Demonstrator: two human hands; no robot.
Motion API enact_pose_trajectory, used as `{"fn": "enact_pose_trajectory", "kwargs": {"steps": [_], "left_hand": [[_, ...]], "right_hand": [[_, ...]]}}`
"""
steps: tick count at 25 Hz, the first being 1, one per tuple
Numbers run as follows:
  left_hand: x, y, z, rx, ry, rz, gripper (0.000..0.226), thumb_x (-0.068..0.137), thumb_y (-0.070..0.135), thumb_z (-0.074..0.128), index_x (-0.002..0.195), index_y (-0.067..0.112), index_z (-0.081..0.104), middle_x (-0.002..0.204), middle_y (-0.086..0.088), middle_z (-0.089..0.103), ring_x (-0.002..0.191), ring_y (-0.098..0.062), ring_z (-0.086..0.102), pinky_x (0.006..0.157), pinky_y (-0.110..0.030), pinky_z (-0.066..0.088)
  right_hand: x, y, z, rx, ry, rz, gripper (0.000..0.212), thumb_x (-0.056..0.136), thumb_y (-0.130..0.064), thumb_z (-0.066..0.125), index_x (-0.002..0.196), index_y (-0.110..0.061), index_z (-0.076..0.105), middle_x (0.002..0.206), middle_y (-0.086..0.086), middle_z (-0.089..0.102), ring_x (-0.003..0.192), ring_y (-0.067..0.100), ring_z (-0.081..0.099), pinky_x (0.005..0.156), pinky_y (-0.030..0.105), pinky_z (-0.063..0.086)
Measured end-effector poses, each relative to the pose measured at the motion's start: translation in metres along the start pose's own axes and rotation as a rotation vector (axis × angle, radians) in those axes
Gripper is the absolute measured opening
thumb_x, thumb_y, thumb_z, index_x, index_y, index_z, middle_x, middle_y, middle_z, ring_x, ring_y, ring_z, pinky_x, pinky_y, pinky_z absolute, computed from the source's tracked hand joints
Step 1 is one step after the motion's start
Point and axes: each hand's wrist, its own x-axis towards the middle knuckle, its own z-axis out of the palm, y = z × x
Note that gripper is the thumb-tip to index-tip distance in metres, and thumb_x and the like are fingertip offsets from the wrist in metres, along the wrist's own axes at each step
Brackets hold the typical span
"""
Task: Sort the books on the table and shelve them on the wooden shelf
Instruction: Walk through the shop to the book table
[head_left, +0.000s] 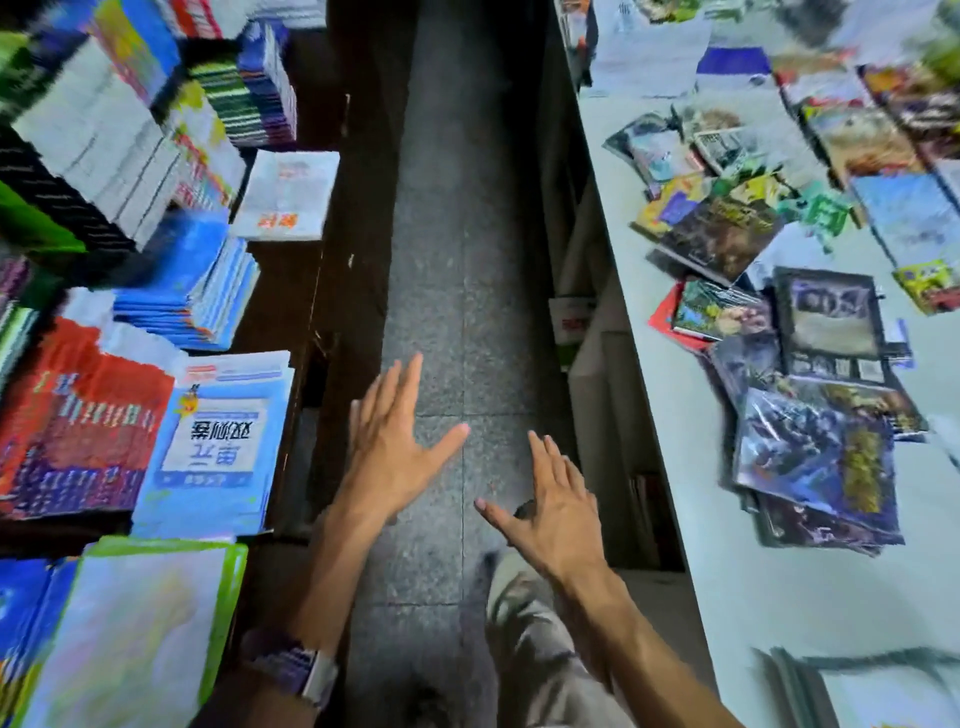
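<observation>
Both hands float over the gray floor (457, 208) with nothing in them. Left hand (387, 447) has its fingers spread flat; right hand (553, 512) is flat and open too. Loose books (815, 457) lie scattered on the pale table (779, 597) at the right. Stacked books fill the dark wooden shelf (332, 291) at the left. One blue book (221, 441) there shows big Chinese writing, too blurry to read.

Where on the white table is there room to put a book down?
The white table is bare near you, between the dark comic pile and the stack at the corner. Farther up, the scattered books crowd it.
</observation>
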Motion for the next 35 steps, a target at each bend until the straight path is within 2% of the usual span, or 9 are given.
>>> {"fn": "enact_pose_trajectory", "kwargs": {"steps": [5,9,14,20,23,28,31,35], "left_hand": [[0.130,0.043,0.019,-0.022,-0.051,0.036,0.097,0.085,0.062,0.063,0.159,0.032,0.008,0.167,-0.002,0.015,0.154,-0.017,0.010,0.124,-0.052,0.011],[0.226,0.077,0.020,-0.023,-0.045,0.066,0.096,0.084,0.066,0.059,0.158,0.034,0.007,0.167,-0.002,0.016,0.154,-0.016,0.011,0.124,-0.047,0.007],[0.335,0.098,0.025,-0.056,-0.078,0.120,0.093,0.086,0.063,0.061,0.158,0.037,0.007,0.167,0.000,0.016,0.154,-0.016,0.010,0.125,-0.045,0.010],[0.475,0.111,0.032,-0.076,-0.220,0.238,0.093,0.087,0.055,0.064,0.159,0.035,0.009,0.168,0.000,0.013,0.154,-0.015,0.007,0.125,-0.044,0.008],[0.544,0.128,0.035,-0.050,-0.345,0.360,0.093,0.088,0.053,0.065,0.159,0.032,0.009,0.168,-0.002,0.013,0.154,-0.018,0.009,0.124,-0.047,0.010],[0.618,0.184,0.065,-0.004,-0.527,0.584,0.094,0.087,0.051,0.067,0.159,0.028,0.012,0.168,-0.003,0.013,0.154,-0.020,0.010,0.124,-0.049,0.013],[0.624,0.227,0.099,0.015,-0.617,0.736,0.094,0.087,0.052,0.067,0.160,0.025,0.013,0.168,-0.003,0.014,0.153,-0.019,0.011,0.125,-0.043,0.011],[0.610,0.271,0.145,0.062,-0.713,0.835,0.095,0.088,0.056,0.063,0.159,0.029,0.007,0.168,0.001,0.008,0.155,-0.017,0.006,0.125,-0.045,0.010]], "right_hand": [[0.122,0.011,-0.062,0.023,0.032,0.044,0.111,0.073,-0.090,0.037,0.161,-0.032,0.001,0.170,-0.003,0.007,0.155,0.025,0.013,0.120,0.050,0.024],[0.198,0.011,-0.112,0.027,0.041,0.061,0.108,0.078,-0.085,0.044,0.161,-0.031,0.002,0.170,-0.003,0.007,0.155,0.025,0.014,0.120,0.049,0.024],[0.282,0.009,-0.140,0.058,0.084,0.099,0.106,0.080,-0.083,0.046,0.161,-0.029,0.005,0.170,-0.001,0.010,0.154,0.023,0.016,0.122,0.047,0.026],[0.390,-0.008,-0.159,0.084,0.133,0.269,0.105,0.081,-0.083,0.045,0.162,-0.028,0.005,0.170,-0.002,0.009,0.155,0.022,0.016,0.121,0.046,0.027],[0.433,-0.021,-0.172,0.124,0.201,0.382,0.104,0.081,-0.082,0.045,0.161,-0.029,0.006,0.170,-0.001,0.013,0.153,0.023,0.019,0.120,0.046,0.029],[0.450,-0.014,-0.193,0.227,0.368,0.667,0.108,0.077,-0.087,0.042,0.161,-0.028,0.010,0.169,0.001,0.016,0.153,0.024,0.020,0.120,0.048,0.029],[0.433,0.001,-0.200,0.306,0.484,0.828,0.114,0.069,-0.094,0.032,0.161,-0.029,0.012,0.169,0.000,0.018,0.153,0.024,0.021,0.121,0.048,0.028],[0.415,0.035,-0.206,0.371,0.580,0.945,0.111,0.070,-0.092,0.033,0.161,-0.032,0.011,0.169,-0.004,0.016,0.153,0.022,0.020,0.123,0.043,0.023]]}}
